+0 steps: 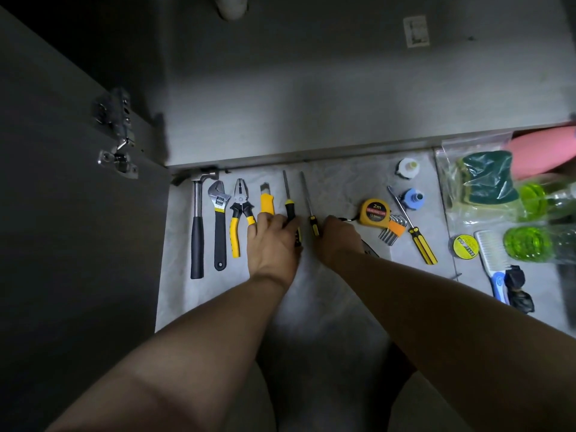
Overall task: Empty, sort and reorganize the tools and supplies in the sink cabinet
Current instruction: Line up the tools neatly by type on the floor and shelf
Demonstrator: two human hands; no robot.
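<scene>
Tools lie in a row on the grey floor in front of the open sink cabinet (311, 104): a hammer (197, 232), an adjustable wrench (219, 219), yellow pliers (239, 210) and a yellow utility knife (267, 202). My left hand (274, 244) grips the handle of a black-and-yellow screwdriver (289, 207), one finger reaching toward the knife. My right hand (338, 241) has its fingers curled at the handle of a thinner screwdriver (312, 222) lying beside the first. A dark object (371, 250) pokes out from under my right wrist.
To the right lie a yellow tape measure (375, 213), hex keys (393, 227), a third screwdriver (416, 233), two small bottles (408, 166), a tape roll (465, 246), a brush (494, 260), bagged sponges (486, 179) and green bottles (530, 243). The cabinet door (62, 182) stands open on the left.
</scene>
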